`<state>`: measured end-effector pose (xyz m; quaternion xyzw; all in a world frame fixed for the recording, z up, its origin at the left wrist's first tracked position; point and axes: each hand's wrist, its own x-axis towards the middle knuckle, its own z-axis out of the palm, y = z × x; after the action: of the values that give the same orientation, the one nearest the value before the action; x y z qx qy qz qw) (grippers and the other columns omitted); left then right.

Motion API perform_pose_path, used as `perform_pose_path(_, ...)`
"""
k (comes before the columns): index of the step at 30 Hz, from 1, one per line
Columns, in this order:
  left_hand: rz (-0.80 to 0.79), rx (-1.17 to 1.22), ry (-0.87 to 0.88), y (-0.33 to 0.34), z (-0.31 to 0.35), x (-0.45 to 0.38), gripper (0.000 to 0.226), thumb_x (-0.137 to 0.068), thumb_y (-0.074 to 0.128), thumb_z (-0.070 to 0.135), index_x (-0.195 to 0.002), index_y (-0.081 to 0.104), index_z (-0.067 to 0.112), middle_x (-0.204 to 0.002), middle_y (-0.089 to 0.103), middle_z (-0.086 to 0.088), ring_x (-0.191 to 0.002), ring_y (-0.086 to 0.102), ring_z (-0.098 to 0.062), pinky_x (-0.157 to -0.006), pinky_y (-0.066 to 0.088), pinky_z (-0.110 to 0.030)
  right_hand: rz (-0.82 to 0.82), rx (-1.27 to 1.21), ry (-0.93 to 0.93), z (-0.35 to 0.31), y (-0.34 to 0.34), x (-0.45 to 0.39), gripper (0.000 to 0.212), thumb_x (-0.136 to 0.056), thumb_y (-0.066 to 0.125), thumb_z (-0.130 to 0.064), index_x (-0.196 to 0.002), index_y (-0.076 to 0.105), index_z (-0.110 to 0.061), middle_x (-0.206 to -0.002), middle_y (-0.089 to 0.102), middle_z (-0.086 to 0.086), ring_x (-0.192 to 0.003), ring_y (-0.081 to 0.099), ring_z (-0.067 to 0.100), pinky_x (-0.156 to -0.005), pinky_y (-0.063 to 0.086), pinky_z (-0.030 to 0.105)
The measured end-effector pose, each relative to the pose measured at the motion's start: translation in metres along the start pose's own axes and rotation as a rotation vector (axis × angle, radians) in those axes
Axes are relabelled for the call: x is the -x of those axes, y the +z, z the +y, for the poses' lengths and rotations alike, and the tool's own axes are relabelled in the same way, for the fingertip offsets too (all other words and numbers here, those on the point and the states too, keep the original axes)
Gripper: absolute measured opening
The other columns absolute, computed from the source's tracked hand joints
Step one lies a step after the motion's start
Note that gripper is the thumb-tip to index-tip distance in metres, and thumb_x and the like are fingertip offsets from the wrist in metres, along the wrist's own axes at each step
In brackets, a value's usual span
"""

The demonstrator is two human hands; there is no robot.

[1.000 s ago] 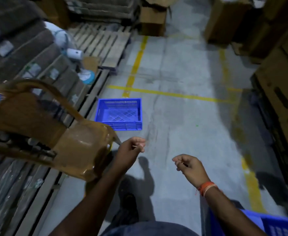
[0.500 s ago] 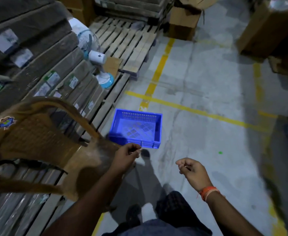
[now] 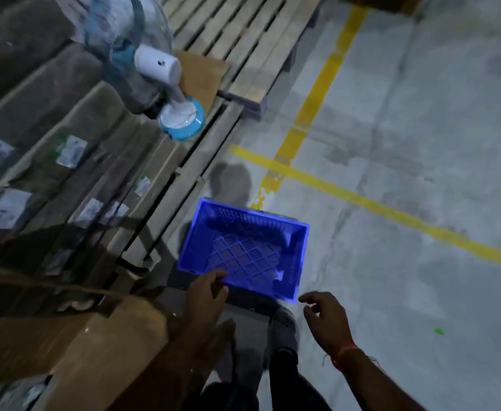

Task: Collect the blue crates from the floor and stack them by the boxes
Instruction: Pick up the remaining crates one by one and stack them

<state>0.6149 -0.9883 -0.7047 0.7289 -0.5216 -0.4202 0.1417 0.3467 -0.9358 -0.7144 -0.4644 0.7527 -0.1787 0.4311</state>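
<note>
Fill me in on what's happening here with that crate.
A person is bending over an empty blue crate that sits on the concrete floor beside a wooden pallet. The left hand reaches to the crate's near rim, about touching it; the right hand hovers just off the near right corner, fingers loosely curled and holding nothing. The crate is not lifted yet. A small fan stands on the pallet beyond.

A warehouse or storage floor is indicated. Wooden pallets (image 3: 237, 40) are laid beside a concrete floor (image 3: 421, 143) marked with yellow lane lines (image 3: 317, 93). Labelled wrapped goods (image 3: 50, 137), possibly cartons, are stacked at the left.
</note>
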Motion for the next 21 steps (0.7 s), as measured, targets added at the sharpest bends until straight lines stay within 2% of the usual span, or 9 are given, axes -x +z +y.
perform_pose_path(5, 0.012, -0.188, -0.05, 0.057, -0.068, -0.115, 0.033, -0.084, 0.071, 0.008, -0.116, 0.069, 0.014, -0.127, 0.059, -0.01, -0.12, 0.056, -0.029, -0.105, 0.044, -0.044, -0.033, 0.071, 0.029, 0.057, 0.068, -0.128, 0.026, -0.079, 0.065, 0.002, -0.101, 0.072, -0.011, -0.106, 0.058, 0.012, -0.099, 0.058, 0.023, -0.094, 0.047, 0.035)
perform_pose_path(9, 0.025, -0.303, -0.081, 0.101, -0.123, -0.195, 0.034, -0.085, 0.071, 0.012, -0.119, 0.069, 0.017, -0.143, 0.044, -0.016, -0.131, 0.043, -0.038, -0.109, 0.034, -0.043, 0.03, 0.114, 0.109, 0.109, 0.119, -0.209, 0.026, -0.079, 0.07, -0.005, -0.103, 0.074, -0.013, -0.114, 0.053, 0.017, -0.111, 0.053, 0.031, -0.102, 0.04, 0.035)
perform_pose_path(12, 0.039, -0.327, -0.071, 0.129, -0.156, -0.234, 0.033, -0.088, 0.069, 0.014, -0.12, 0.067, 0.022, -0.15, 0.036, -0.015, -0.136, 0.034, -0.04, -0.108, 0.033, -0.047, 0.07, 0.194, 0.206, 0.145, 0.152, -0.247, 0.026, -0.081, 0.071, -0.014, -0.107, 0.073, -0.017, -0.132, 0.042, 0.021, -0.124, 0.044, 0.036, -0.108, 0.035, 0.034)
perform_pose_path(16, -0.021, -0.366, -0.048, 0.16, -0.187, -0.255, 0.031, -0.093, 0.062, 0.016, -0.123, 0.064, 0.026, -0.155, 0.029, -0.011, -0.136, 0.032, -0.039, -0.105, 0.038, -0.048, 0.137, 0.168, 0.32, 0.175, 0.183, -0.272, 0.028, -0.084, 0.067, -0.016, -0.112, 0.069, -0.019, -0.147, 0.025, 0.012, -0.127, 0.036, 0.026, -0.106, 0.03, 0.023)
perform_pose_path(19, -0.047, -0.339, -0.052, 0.177, -0.197, -0.253, 0.031, -0.094, 0.061, 0.018, -0.124, 0.063, 0.026, -0.156, 0.027, -0.008, -0.135, 0.033, -0.039, -0.104, 0.041, -0.048, 0.14, 0.145, 0.421, 0.188, 0.19, -0.284, 0.04, -0.085, 0.063, -0.018, -0.124, 0.059, -0.019, -0.144, 0.03, 0.003, -0.113, 0.045, 0.022, -0.094, 0.041, 0.027)
perform_pose_path(21, -0.042, -0.338, -0.072, 0.183, -0.201, -0.252, 0.03, -0.094, 0.061, 0.019, -0.123, 0.062, 0.027, -0.156, 0.026, -0.006, -0.137, 0.031, -0.037, -0.105, 0.041, -0.049, 0.138, 0.159, 0.447, 0.192, 0.19, -0.293, 0.041, -0.084, 0.059, -0.02, -0.125, 0.058, -0.021, -0.137, 0.036, 0.003, -0.113, 0.048, 0.027, -0.091, 0.041, 0.031)
